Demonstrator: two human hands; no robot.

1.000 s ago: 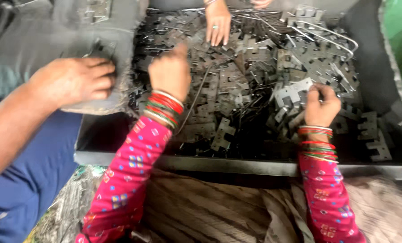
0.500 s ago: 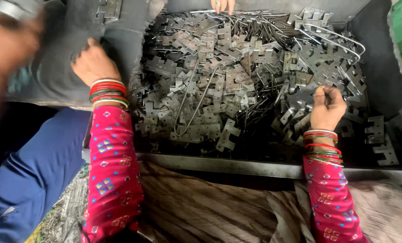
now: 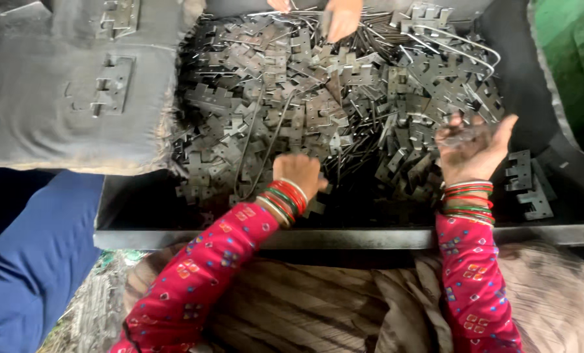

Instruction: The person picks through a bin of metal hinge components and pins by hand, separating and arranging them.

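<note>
A deep heap of flat, notched metal plates, mixed with long bent wire rods, fills a dark tray that spans most of the view. The person's left hand is pushed down into the near edge of the heap, knuckles up and fingers curled under among the plates. It looks closed around some of them, but the fingertips are buried, so exactly what it grips cannot be told. The right hand is raised a little above the right side of the heap, palm up and fingers spread wide open. It clamps nothing, though a dark smudge or a small piece may lie in the palm. Both wrists carry stacks of red and green bangles over red patterned sleeves.

A few plates lie apart on the bare tray floor at the near right, probably slid off the heap. To the far left, a grey cloth-covered surface holds two plates laid flat and separate, as if set aside. At the far edge, another person's hands reach into the heap. A blue-clothed leg sits at the near left.
</note>
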